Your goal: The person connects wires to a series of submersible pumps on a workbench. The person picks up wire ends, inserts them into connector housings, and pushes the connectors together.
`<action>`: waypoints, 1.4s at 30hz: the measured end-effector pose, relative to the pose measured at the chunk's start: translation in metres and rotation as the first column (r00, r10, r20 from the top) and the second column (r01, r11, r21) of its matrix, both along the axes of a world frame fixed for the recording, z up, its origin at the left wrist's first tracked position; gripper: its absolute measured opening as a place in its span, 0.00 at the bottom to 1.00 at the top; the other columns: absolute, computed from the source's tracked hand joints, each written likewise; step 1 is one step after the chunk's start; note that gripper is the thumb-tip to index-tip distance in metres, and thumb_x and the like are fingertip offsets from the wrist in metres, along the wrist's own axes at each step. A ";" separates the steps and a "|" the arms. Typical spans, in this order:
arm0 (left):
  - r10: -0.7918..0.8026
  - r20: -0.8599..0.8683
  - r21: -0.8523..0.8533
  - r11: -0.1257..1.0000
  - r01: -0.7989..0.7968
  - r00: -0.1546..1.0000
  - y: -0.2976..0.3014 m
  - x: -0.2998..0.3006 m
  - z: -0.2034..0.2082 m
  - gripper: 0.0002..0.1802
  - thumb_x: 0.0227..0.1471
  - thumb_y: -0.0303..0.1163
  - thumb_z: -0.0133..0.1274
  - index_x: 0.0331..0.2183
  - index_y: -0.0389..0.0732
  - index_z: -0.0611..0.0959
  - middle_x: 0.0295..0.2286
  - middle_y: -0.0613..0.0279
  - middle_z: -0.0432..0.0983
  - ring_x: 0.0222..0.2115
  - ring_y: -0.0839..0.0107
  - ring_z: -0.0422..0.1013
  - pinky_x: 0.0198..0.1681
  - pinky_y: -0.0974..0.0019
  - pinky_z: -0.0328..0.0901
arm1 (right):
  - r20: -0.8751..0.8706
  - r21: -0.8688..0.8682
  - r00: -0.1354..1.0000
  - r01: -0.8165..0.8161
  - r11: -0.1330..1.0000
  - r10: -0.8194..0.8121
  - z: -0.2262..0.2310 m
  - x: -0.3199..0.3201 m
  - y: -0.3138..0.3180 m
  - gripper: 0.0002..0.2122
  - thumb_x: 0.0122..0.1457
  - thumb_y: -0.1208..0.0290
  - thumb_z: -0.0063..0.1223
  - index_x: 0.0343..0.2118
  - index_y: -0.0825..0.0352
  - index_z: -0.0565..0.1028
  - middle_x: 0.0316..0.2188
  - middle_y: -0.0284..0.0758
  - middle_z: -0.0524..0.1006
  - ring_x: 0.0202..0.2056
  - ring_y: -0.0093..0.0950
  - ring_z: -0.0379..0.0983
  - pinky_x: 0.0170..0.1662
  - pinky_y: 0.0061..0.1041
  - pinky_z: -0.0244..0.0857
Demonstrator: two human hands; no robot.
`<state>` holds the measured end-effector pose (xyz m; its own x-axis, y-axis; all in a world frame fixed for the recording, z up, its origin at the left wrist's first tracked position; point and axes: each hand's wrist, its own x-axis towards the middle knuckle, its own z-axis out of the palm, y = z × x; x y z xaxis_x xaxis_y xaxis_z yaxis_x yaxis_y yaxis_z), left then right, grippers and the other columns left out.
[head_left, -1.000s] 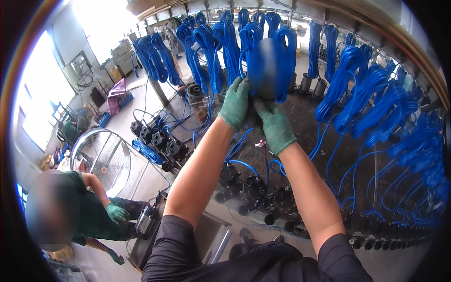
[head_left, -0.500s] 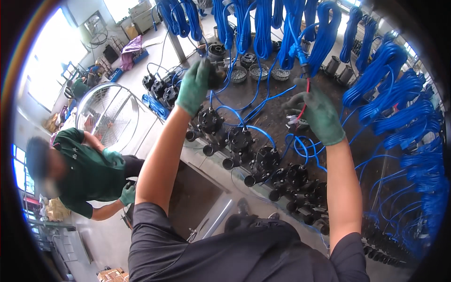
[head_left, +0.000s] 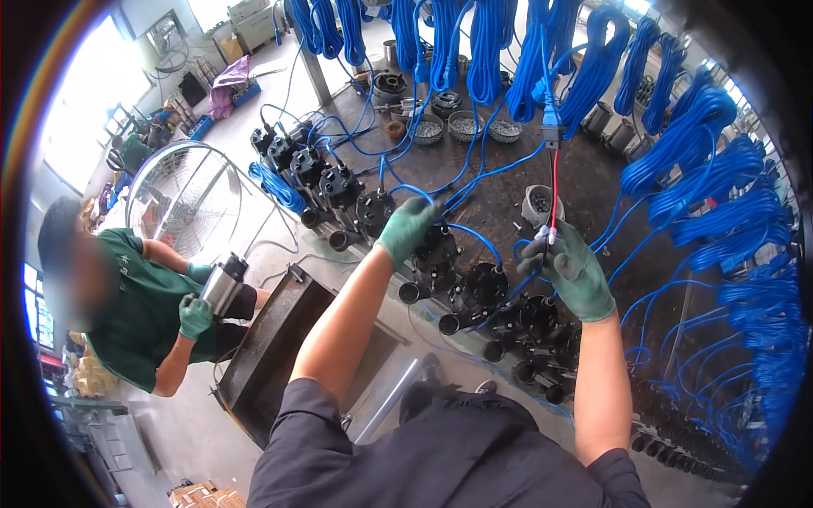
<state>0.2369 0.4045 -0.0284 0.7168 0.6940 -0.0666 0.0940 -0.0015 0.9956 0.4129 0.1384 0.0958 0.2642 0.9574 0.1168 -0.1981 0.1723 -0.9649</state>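
My right hand [head_left: 580,269], in a green glove with darkened fingers, pinches the lower ends of a red wire [head_left: 555,182]. Small white connectors show at its fingertips. The wire hangs from a black block [head_left: 552,135] under a blue plug [head_left: 549,106]. My left hand [head_left: 409,230], gloved alike, is over a black pump head [head_left: 437,247] in the row along the bench edge. Its fingertips meet a blue cable [head_left: 412,187] there; whether they grip it is hidden. More black pump heads [head_left: 484,286] stand to the right.
Blue cable coils [head_left: 484,55] hang along the back and right of the dark bench [head_left: 500,199]. Bowls of small parts [head_left: 466,125] stand on it. At left, a co-worker [head_left: 140,313] holds a silver cylinder [head_left: 222,288] beside a dark metal trough [head_left: 279,347] and a large fan [head_left: 182,195].
My left hand has come nearer and right, from the back-left of the bench to the pump row. My right hand has lowered to the wire ends. The co-worker now holds a silver cylinder.
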 end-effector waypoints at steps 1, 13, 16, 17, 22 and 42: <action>0.009 0.097 -0.116 0.993 0.003 0.995 0.007 0.004 0.003 0.26 0.64 0.41 0.57 0.55 0.32 0.76 0.48 0.56 0.78 0.49 0.69 0.74 0.54 0.65 0.68 | 0.003 0.001 1.000 -0.002 1.000 0.002 0.000 -0.001 -0.001 0.40 0.60 0.43 0.63 0.66 0.66 0.62 0.41 0.40 0.79 0.40 0.32 0.80 0.49 0.32 0.72; 0.143 0.166 -0.268 0.959 -0.095 0.976 0.008 0.002 0.025 0.17 0.65 0.39 0.55 0.45 0.33 0.79 0.35 0.60 0.81 0.37 0.72 0.76 0.42 0.65 0.71 | -0.271 0.307 0.962 0.078 0.948 0.008 0.017 0.010 -0.037 0.34 0.62 0.56 0.64 0.65 0.69 0.63 0.30 0.35 0.75 0.20 0.27 0.71 0.22 0.26 0.60; 0.297 -0.283 0.505 0.855 -0.122 0.912 0.024 0.016 0.041 0.17 0.62 0.42 0.57 0.38 0.36 0.80 0.30 0.50 0.82 0.32 0.59 0.80 0.37 0.57 0.71 | -0.225 0.358 0.974 0.056 0.932 0.028 0.031 0.014 -0.046 0.35 0.64 0.55 0.61 0.68 0.68 0.61 0.31 0.37 0.76 0.20 0.28 0.72 0.21 0.27 0.61; 0.395 -0.309 0.660 0.744 -0.105 0.865 0.024 0.027 0.048 0.17 0.61 0.44 0.57 0.38 0.38 0.80 0.32 0.47 0.82 0.34 0.54 0.80 0.39 0.52 0.71 | -0.227 0.351 0.974 0.062 0.934 0.021 0.036 0.014 -0.050 0.36 0.64 0.54 0.61 0.68 0.68 0.60 0.31 0.37 0.76 0.20 0.29 0.72 0.21 0.27 0.62; -0.105 0.094 0.552 0.833 0.036 0.990 0.081 0.123 0.068 0.21 0.62 0.35 0.55 0.55 0.40 0.77 0.48 0.54 0.81 0.47 0.60 0.78 0.48 0.56 0.72 | -0.158 0.274 0.986 0.089 0.958 -0.047 0.046 0.003 -0.049 0.36 0.62 0.54 0.62 0.67 0.70 0.62 0.29 0.40 0.77 0.18 0.32 0.70 0.20 0.27 0.63; -0.603 -0.128 0.807 0.398 0.436 0.787 0.159 0.164 0.098 0.37 0.53 0.45 0.68 0.57 0.37 0.73 0.47 0.56 0.78 0.50 0.67 0.73 0.53 0.62 0.70 | -0.218 -0.018 0.949 0.228 0.973 -0.226 0.018 -0.012 -0.038 0.40 0.52 0.49 0.73 0.61 0.70 0.69 0.26 0.40 0.79 0.18 0.30 0.74 0.18 0.23 0.63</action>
